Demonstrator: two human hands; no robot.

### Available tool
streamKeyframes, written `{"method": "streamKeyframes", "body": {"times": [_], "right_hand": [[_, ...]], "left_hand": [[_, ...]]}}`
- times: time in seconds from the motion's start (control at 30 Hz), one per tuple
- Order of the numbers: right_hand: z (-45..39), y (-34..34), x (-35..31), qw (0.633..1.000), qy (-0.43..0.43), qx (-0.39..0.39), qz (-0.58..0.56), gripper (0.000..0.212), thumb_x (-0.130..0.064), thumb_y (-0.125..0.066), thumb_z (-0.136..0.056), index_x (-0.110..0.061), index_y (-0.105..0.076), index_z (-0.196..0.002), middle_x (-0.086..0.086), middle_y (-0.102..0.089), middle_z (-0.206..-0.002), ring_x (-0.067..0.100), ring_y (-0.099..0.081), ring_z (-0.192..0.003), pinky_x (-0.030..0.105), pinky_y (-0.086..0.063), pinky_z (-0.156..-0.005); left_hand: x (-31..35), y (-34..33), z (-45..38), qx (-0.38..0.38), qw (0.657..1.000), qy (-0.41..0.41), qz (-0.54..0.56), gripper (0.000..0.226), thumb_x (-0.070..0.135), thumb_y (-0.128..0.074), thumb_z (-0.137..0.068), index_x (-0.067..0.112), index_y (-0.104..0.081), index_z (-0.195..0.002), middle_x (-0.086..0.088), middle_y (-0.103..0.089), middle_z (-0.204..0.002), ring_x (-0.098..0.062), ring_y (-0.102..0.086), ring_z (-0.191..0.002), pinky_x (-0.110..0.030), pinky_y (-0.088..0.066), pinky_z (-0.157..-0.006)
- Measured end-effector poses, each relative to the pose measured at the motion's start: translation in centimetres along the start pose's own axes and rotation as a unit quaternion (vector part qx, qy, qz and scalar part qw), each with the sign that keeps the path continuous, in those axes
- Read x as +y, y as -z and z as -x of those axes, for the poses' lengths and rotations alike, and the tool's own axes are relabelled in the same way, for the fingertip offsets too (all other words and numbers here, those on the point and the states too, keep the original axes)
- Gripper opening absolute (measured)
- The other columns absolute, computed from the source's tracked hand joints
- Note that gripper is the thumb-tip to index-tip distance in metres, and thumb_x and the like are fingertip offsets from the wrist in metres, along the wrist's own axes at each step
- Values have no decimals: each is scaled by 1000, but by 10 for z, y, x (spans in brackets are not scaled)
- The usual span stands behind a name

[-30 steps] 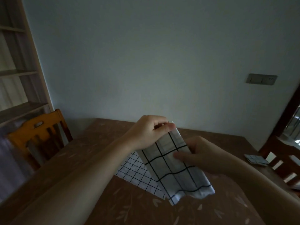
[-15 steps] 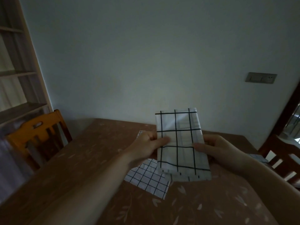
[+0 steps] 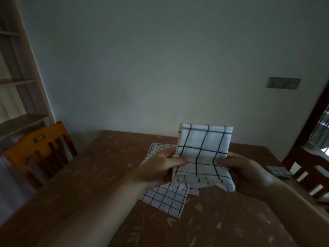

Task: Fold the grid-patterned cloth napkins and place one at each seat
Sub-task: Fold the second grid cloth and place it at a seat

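Observation:
A white napkin with a wide dark grid (image 3: 203, 154) is held upright above the table, folded into a rectangle with a bend across its middle. My left hand (image 3: 160, 168) pinches its left edge and my right hand (image 3: 243, 168) grips its right edge. Beneath them, flat on the brown table (image 3: 89, 184), lie unfolded napkins with a finer grid (image 3: 165, 198). Another folded grid napkin (image 3: 278, 171) rests near the table's right edge.
An orange wooden chair (image 3: 39, 150) stands at the table's left side and a dark chair (image 3: 309, 175) at the right. A shelf unit (image 3: 17, 86) rises at the far left. The wall with a switch plate (image 3: 284, 83) is behind the table.
The held napkin has been turned upright and squared, then bent across its middle so it looks shorter. Both hands have shifted to its side edges and the view has moved slightly.

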State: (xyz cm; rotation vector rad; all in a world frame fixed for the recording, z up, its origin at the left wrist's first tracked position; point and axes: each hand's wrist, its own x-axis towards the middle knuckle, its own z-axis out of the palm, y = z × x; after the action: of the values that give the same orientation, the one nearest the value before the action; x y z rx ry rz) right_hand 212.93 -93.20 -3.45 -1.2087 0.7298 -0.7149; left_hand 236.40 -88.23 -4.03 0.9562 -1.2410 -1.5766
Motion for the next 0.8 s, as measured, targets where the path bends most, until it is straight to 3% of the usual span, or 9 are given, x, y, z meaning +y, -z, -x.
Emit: {"method": "streamKeyframes", "body": {"times": [0.07,0.13,0.2,0.27,0.33,0.4,0.53,0.67,0.8], "right_hand": [[-1,-2,-1,1000,19,-17,2,47,-19,-83,-57,-3,-74,-100,32,-65,-110,48,-61,-97,54,-49,-88],[-3,-5,-6,997,61,9,56,11,-7,-68,-72,-11,-77,-68,19,-69,-82,28,-66,-69,31,-55,-59],[-6,-5,-8,988,84,20,130,49,12,-43,-86,-13,-75,-59,13,-68,-75,24,-63,-63,24,-52,-51],[-5,-9,-12,975,102,36,196,53,13,-39,-91,-13,-76,-63,9,-71,-75,21,-65,-65,22,-54,-53],[-3,-12,-13,966,123,38,223,53,14,-39,-91,-13,-76,-64,5,-73,-78,19,-67,-68,24,-56,-58],[-2,-14,-14,959,138,43,243,57,17,-38,-90,-15,-75,-61,4,-73,-79,24,-67,-71,30,-57,-62],[-2,-11,-11,939,176,58,291,58,21,-38,-88,-17,-75,-63,10,-72,-85,43,-65,-80,52,-54,-72],[-4,-10,-7,924,185,58,329,60,21,-38,-88,-21,-75,-67,13,-71,-90,41,-66,-81,56,-54,-72],[6,-1,-14,931,115,-33,344,47,17,-47,-88,-20,-76,-88,3,-73,-103,21,-71,-92,34,-58,-73]], "left_hand": [[0,1,-1,4,1000,-20,19,26,5,-50,-95,12,-74,-102,-16,-70,-113,-34,-66,-103,-48,-53,-91],[2,2,-1,29,999,-26,32,39,1,-45,-95,19,-76,-81,-8,-72,-93,-23,-68,-81,-36,-57,-71],[2,2,0,58,996,-29,55,39,2,-43,-96,19,-76,-82,-4,-72,-88,-18,-66,-74,-29,-55,-59],[2,1,-1,74,993,-25,84,27,11,-51,-93,19,-77,-91,-4,-72,-99,-23,-64,-87,-32,-51,-67],[4,-1,1,73,993,-10,95,20,22,-60,-84,18,-79,-85,-6,-68,-91,-24,-60,-83,-30,-48,-67],[5,2,4,86,993,17,84,28,31,-56,-89,16,-79,-84,-5,-66,-80,-18,-63,-72,-29,-52,-64],[6,8,11,79,995,60,-2,57,61,-36,-94,17,-66,-112,-7,-73,-90,-23,-68,-84,-33,-57,-68],[6,0,14,67,986,24,-150,27,39,-52,-96,18,-63,-110,-5,-71,-88,-17,-70,-67,-30,-57,-58],[3,4,12,100,977,-16,-187,17,28,-55,-98,21,-59,-113,-4,-67,-89,-15,-65,-58,-26,-53,-52]]}}
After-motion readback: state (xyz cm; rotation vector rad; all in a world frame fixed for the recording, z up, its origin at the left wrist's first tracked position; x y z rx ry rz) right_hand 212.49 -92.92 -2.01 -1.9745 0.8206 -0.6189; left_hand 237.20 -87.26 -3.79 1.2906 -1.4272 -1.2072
